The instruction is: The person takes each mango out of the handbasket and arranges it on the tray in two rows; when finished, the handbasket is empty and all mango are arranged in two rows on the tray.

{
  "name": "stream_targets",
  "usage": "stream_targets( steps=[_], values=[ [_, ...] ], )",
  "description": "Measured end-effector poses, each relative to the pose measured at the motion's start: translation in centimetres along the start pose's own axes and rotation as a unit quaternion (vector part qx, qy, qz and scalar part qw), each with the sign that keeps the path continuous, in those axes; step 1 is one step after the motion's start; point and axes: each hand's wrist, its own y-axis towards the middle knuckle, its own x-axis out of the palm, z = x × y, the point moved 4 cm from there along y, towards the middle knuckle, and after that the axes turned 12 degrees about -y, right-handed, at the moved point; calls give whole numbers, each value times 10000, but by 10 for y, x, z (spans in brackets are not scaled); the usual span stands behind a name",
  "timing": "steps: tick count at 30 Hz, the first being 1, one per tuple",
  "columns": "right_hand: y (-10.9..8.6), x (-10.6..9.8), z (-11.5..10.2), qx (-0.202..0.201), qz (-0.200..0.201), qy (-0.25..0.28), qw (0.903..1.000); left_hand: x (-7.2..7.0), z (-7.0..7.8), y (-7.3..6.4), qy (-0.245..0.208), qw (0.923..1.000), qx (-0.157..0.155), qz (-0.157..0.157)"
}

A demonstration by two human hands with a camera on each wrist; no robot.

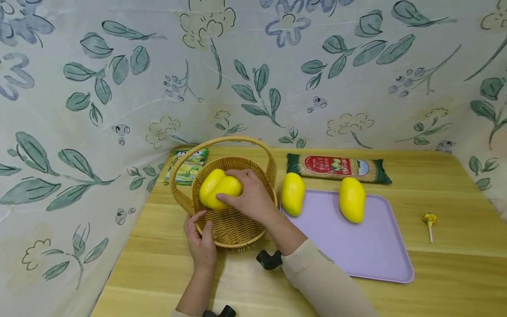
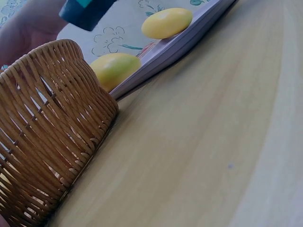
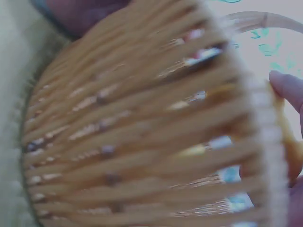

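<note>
We saw the right hand (image 1: 249, 196) inside the wicker basket (image 1: 237, 226), its thumb and fingers pinching a yellow mango (image 1: 229, 187) from opposite sides. Just beside this fruit, and apparently touching it, lay a second mango (image 1: 209, 188), near the left wall of the basket. The left hand (image 1: 203, 246) held the near left side of the basket, with its thumb over the rim and its fingers towards the foot of the arched handle (image 1: 233, 138); we could not make out every finger. In the right wrist view, blurred as it was, we saw mostly basket weave, with what was probably the pinched fruit at the right edge.

To the right of the basket we noted a lilac tray (image 1: 356, 246), with one mango (image 1: 293, 193) at its far left corner and another (image 1: 352, 200) along its far edge. Behind the tray lay a pasta pack (image 1: 332, 167); behind the basket, to the left, a green packet (image 1: 193, 171); and well to the right, a lollipop (image 1: 429, 219). All stood on the wooden worktop (image 1: 158, 264), before a floral cloth (image 1: 158, 105).
</note>
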Motion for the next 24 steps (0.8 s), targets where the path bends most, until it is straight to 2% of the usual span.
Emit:
stream_targets(
  steps=[12, 18, 24],
  values=[
    [-29, -37, -8, -640, -42, 278, 9976, 1, 1, -2, -4, 10000, 17, -15],
    [-44, -45, -7, -616, -85, 483, 9969, 0, 2, -3, 56, 10000, -27, -21],
    [-60, -45, 5, -472, -324, 1123, 9920, 0, 3, -3, 90, 9999, 60, -8]
  ],
)
